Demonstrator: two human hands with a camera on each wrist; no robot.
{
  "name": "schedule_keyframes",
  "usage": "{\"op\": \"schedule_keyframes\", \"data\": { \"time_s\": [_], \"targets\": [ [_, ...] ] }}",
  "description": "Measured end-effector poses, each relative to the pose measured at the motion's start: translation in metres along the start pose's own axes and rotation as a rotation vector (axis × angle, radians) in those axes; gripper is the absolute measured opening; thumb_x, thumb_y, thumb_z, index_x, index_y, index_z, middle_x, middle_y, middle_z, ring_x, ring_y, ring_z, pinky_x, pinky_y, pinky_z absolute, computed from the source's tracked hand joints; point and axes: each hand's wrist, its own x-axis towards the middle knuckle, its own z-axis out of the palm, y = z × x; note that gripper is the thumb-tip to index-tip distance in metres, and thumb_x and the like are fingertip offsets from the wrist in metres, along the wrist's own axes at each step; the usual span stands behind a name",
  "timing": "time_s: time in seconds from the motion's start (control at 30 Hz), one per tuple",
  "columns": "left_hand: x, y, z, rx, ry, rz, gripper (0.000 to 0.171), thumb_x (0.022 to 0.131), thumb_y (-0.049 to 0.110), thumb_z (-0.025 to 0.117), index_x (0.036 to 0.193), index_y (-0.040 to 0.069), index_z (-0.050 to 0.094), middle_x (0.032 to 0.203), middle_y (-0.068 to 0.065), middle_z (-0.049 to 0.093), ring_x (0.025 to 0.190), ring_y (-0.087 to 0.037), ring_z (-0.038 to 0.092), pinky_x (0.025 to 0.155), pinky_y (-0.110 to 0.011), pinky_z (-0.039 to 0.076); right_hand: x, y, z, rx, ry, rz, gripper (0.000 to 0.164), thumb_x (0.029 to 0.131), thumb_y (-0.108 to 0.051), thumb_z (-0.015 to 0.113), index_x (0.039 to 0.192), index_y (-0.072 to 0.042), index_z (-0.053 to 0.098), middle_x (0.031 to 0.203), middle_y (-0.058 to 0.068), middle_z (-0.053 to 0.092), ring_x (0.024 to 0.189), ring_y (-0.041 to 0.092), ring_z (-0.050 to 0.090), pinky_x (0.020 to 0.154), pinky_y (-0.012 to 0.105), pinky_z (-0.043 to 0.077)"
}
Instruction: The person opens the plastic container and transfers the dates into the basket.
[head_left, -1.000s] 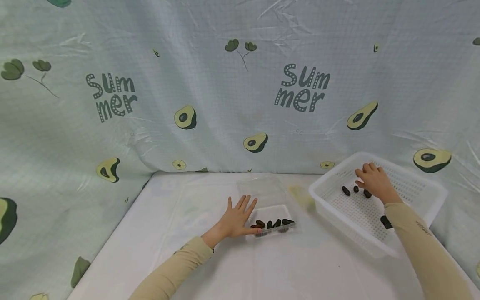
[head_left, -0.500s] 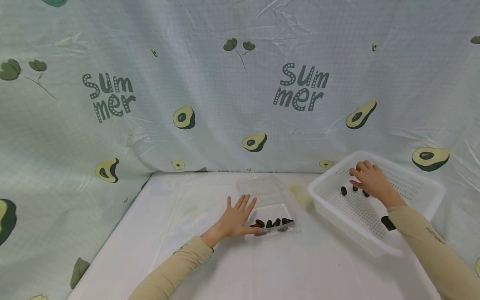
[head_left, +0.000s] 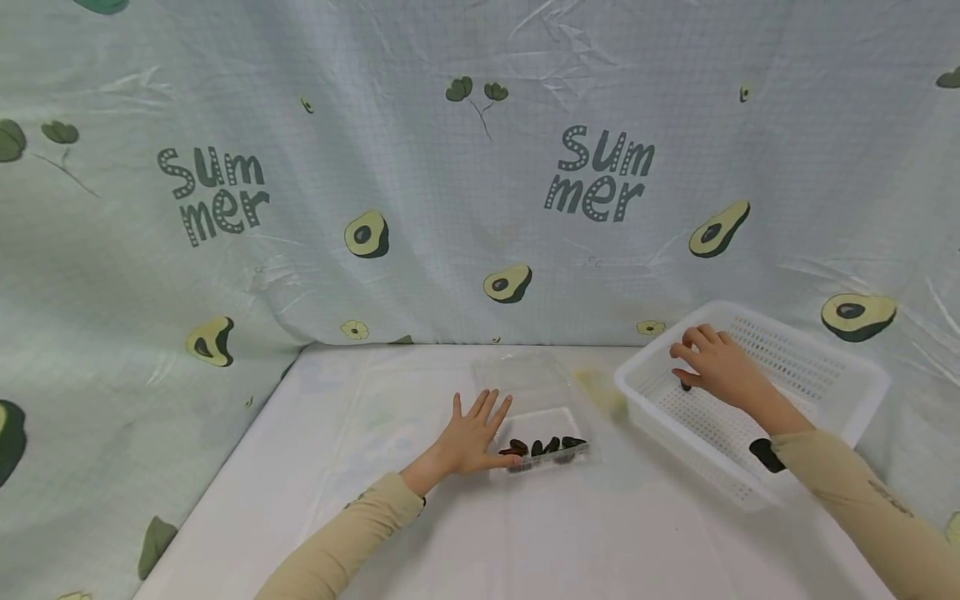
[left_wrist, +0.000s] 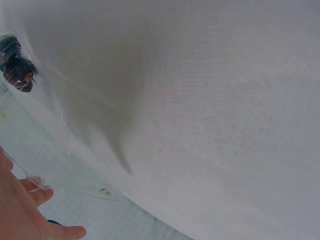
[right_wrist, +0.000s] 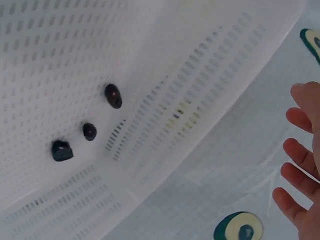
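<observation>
My left hand (head_left: 468, 437), fingers spread, rests at the left side of a clear plastic clamshell box (head_left: 536, 414) whose lid is raised behind. Several small dark oval pieces, perhaps dates (head_left: 553, 445), lie along the box's front wall, close to my left thumb. My right hand (head_left: 723, 371) hovers over the left part of a white basket, thumb and bent fingers apart. Nothing shows between them. Below lie three dark pieces (right_wrist: 89, 131) on the basket floor in the right wrist view; the head view shows one (head_left: 686, 385) beside the thumb, the others being hidden.
The white perforated basket (head_left: 757, 492) stands at the right of the white-covered table (head_left: 600, 533), its long side slanting. Behind rises a pale curtain (head_left: 435, 167) printed with avocados. A dark wrist strap (head_left: 767, 455) circles my right wrist.
My right hand has moved left across the basket, now covering most of the dark pieces in the head view. The left hand stays in place at the box.
</observation>
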Motion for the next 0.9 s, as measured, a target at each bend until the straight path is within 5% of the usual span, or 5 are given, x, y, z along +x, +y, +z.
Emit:
{"op": "schedule_keyframes", "data": {
  "time_s": [0.5, 0.63, 0.7, 0.77, 0.9],
  "targets": [
    [-0.001, 0.0, 0.001, -0.01, -0.001, -0.011, 0.097, 0.076, 0.078, 0.028, 0.145, 0.012, 0.01, 0.149, -0.015, 0.018, 0.137, -0.03, 0.019, 0.098, -0.066, 0.018, 0.042, -0.055, -0.011, 0.077, 0.031, -0.124, 0.042, 0.095, -0.04, 0.022, 0.088, -0.012, 0.053, 0.085, 0.007, 0.049, 0.079, 0.024, 0.046, 0.059, 0.035, 0.038],
    [-0.001, -0.001, 0.001, -0.003, -0.007, -0.015, 0.096, 0.076, 0.078, 0.026, 0.145, 0.013, 0.008, 0.149, -0.015, 0.017, 0.137, -0.029, 0.018, 0.098, -0.065, 0.018, 0.053, -0.068, -0.011, 0.106, 0.023, -0.144, 0.02, 0.084, -0.032, 0.06, 0.088, -0.014, 0.054, 0.086, 0.005, 0.048, 0.083, 0.023, 0.046, 0.062, 0.035, 0.039],
    [0.0, -0.001, 0.001, -0.011, -0.01, -0.017, 0.095, 0.077, 0.077, 0.028, 0.145, 0.014, 0.007, 0.149, -0.015, 0.016, 0.137, -0.029, 0.018, 0.098, -0.065, 0.018, 0.057, -0.075, -0.009, 0.11, 0.018, -0.157, 0.028, 0.071, -0.026, 0.074, 0.087, -0.014, 0.054, 0.086, 0.004, 0.048, 0.083, 0.022, 0.046, 0.064, 0.034, 0.04],
    [0.0, -0.001, 0.001, -0.019, -0.012, -0.017, 0.095, 0.077, 0.076, 0.03, 0.145, 0.014, 0.007, 0.149, -0.015, 0.017, 0.137, -0.03, 0.018, 0.098, -0.065, 0.018, 0.061, -0.083, -0.005, 0.106, 0.007, -0.172, 0.036, 0.062, -0.023, 0.079, 0.086, -0.015, 0.054, 0.086, 0.003, 0.047, 0.082, 0.021, 0.046, 0.065, 0.033, 0.039],
    [0.0, 0.0, 0.0, -0.03, -0.015, -0.017, 0.096, 0.077, 0.076, 0.031, 0.145, 0.013, 0.008, 0.149, -0.015, 0.016, 0.137, -0.03, 0.017, 0.098, -0.066, 0.017, 0.067, -0.097, 0.003, 0.105, -0.018, -0.199, 0.035, 0.064, -0.027, 0.078, 0.087, -0.016, 0.054, 0.086, 0.002, 0.047, 0.082, 0.018, 0.045, 0.067, 0.031, 0.038]
  ]
}}
